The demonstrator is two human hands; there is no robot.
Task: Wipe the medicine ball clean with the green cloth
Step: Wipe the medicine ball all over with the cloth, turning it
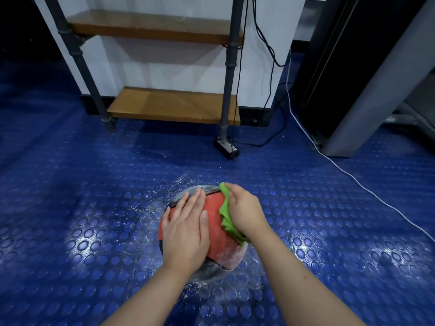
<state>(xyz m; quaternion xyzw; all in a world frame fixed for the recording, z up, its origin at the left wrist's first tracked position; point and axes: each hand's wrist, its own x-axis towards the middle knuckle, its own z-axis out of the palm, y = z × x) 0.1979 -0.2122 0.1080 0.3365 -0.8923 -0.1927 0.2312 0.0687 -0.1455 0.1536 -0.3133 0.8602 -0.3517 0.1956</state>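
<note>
A red and dark grey medicine ball [215, 209] rests on the blue studded floor, low in the middle of the head view, with white dust on its lower right side. My left hand [187, 228] lies flat on the ball's left half, fingers together and pointing away from me. My right hand [244, 211] presses a bunched green cloth [226, 215] against the ball's upper right side. The cloth sticks out above and below that hand. Both hands hide much of the ball's top.
White powder [150, 208] is scattered on the floor [94, 184] around the ball. A metal-framed rack with wooden shelves [174, 105] stands behind it. Black cables, a power adapter [227, 148] and a white cable [353, 182] lie to the right, by a dark cabinet [367, 67].
</note>
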